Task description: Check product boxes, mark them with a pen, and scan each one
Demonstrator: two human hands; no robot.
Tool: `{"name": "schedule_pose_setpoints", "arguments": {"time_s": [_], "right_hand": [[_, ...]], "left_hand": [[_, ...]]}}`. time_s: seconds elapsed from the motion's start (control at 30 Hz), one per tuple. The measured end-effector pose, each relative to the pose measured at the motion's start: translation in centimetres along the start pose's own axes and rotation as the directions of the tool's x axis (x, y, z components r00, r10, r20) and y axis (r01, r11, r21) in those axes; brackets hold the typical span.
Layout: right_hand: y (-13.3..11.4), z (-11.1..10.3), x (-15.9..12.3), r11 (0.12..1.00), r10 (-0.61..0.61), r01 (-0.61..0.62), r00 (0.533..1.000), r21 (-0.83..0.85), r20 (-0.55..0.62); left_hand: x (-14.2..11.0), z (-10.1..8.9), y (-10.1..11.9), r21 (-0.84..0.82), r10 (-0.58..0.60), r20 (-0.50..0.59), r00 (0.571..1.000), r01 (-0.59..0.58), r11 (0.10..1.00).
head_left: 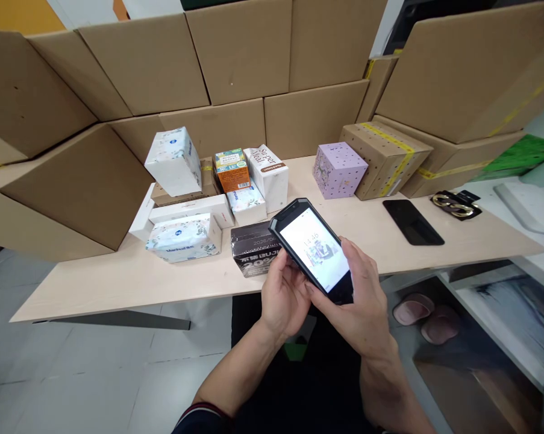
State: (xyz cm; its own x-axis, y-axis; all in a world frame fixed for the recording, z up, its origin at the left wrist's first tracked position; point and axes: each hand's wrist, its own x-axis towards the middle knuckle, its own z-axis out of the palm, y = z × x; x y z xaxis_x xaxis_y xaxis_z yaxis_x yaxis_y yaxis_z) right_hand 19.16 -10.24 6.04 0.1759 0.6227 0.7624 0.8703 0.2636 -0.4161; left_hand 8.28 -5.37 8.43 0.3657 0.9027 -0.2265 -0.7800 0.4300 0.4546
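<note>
A black handheld phone [314,250] with a lit white screen is held tilted above the table's front edge. My left hand [284,295] wraps its lower left side, with the thumb along the edge. On the right side, my right hand [357,295] grips the phone near its lower end, fingers partly hidden behind it. Just behind and left of the phone sits a dark box [253,247] with white print, partly covered by the phone and my left hand.
Tissue packs [184,238] and small boxes are piled left of centre, an orange box [232,172] among them. A purple box [339,170], a taped carton [384,160], a dark flat phone [413,223] and a gold chain-like item [455,205] lie right. Cardboard boxes [240,54] wall the back.
</note>
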Motion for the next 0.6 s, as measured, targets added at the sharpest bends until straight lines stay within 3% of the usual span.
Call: {"name": "schedule_pose_setpoints", "arguments": {"time_s": [0.17, 0.3, 0.37, 0.43, 0.47, 0.5, 0.6], "right_hand": [[0.3, -0.2, -0.2, 1.000, 0.024, -0.024, 1.000, -0.001, 0.018], [1.1, -0.2, -0.2, 0.987, 0.145, -0.147, 0.989, -0.060, -0.039], [2.2, -0.2, -0.1, 0.964, 0.226, -0.236, 0.970, -0.120, -0.089], [3.9, 0.1, 0.0, 0.938, 0.277, -0.293, 0.955, -0.183, -0.109], [4.9, 0.2, 0.0, 0.928, 0.289, -0.306, 0.951, -0.213, -0.108], [6.0, 0.4, -0.1, 0.921, 0.292, -0.308, 0.951, -0.241, -0.100], [9.1, 1.3, -0.5, 0.910, 0.278, -0.286, 0.958, -0.302, -0.071]], "left_hand": [[0.1, 0.1, 0.1, 0.034, -0.035, -0.010, 0.999, 0.036, 0.999], [-0.4, -0.7, 0.1, 0.113, -0.099, 0.122, 0.988, 0.085, 0.990], [-0.8, -1.6, 0.2, 0.192, -0.048, 0.216, 0.975, 0.006, 0.981], [-1.2, -2.8, 0.4, 0.285, 0.126, 0.300, 0.946, -0.215, 0.934], [-1.4, -3.4, 0.6, 0.325, 0.258, 0.333, 0.907, -0.367, 0.872], [-1.4, -4.0, 0.8, 0.355, 0.400, 0.361, 0.843, -0.521, 0.776], [-1.1, -5.2, 1.5, 0.393, 0.734, 0.402, 0.547, -0.827, 0.401]]}}
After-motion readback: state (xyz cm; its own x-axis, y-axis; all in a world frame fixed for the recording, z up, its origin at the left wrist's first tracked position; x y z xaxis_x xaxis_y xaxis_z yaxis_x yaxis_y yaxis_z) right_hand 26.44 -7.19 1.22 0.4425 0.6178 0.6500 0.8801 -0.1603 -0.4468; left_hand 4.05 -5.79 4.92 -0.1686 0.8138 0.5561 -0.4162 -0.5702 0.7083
